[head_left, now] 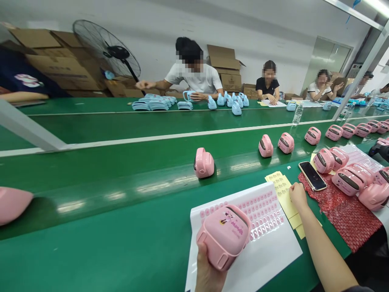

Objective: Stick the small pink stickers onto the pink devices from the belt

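My left hand point(208, 269) grips a pink plastic case with a rounded body, a handle and a cartoon print point(226, 231), tilted with its printed face up. Below the case lies a white sheet of pink and white stickers point(267, 251). My right hand point(298, 196) rests at the edge of the yellow sticker sheets point(281, 188), fingers curled closed. Whatever it may pinch is hidden. Close to its right are a phone point(312, 176) and a red bubble-wrap sheet point(340, 219).
Pink cases point(204, 163) stand spaced along the green conveyor belt point(146, 170), others crowd the right side. Across it, people point(194, 77) sit with blue cases point(237, 106). A water bottle point(298, 113) stands on the white divider. A grey post point(33, 127) rises at left.
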The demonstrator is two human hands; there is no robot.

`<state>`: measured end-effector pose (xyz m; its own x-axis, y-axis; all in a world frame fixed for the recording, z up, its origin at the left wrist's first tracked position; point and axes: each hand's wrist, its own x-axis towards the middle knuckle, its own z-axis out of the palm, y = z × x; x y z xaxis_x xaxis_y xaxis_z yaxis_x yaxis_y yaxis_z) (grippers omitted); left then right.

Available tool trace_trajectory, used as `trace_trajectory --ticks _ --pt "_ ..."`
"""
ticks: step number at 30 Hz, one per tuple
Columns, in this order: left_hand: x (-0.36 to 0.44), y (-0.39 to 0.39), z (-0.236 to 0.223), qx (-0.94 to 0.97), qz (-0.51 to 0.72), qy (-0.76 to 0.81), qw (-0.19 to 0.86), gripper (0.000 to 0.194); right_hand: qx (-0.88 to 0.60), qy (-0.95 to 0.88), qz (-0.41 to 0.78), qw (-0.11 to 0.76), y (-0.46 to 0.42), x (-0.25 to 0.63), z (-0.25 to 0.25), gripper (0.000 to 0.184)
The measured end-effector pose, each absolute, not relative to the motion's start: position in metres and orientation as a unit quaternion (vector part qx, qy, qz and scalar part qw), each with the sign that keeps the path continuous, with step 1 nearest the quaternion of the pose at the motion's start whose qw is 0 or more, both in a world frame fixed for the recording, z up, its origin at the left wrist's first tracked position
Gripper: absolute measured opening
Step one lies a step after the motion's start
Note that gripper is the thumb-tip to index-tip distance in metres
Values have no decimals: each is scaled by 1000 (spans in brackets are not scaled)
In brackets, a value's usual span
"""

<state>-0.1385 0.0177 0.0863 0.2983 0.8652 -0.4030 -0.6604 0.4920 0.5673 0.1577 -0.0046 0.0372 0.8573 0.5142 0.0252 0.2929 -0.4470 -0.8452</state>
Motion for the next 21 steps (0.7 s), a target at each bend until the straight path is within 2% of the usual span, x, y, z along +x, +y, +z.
trace_trajectory --ticks 4,8,13,18,21 --pt "-136 19 86 147 476 365 787 61 -810 -229 172 512 -10 153 39 9" --pt "-134 23 86 145 457 395 784 59 -755 -215 257 564 -17 151 49 22" --pt "-127 28 90 210 453 417 760 66 -686 -205 329 616 -18 128 78 31" --pt "-114 30 93 303 466 429 712 71 -589 -257 448 621 -11 62 113 27" --pt "-111 31 92 325 470 431 698 74 -567 -307 486 590 -8 30 127 24"
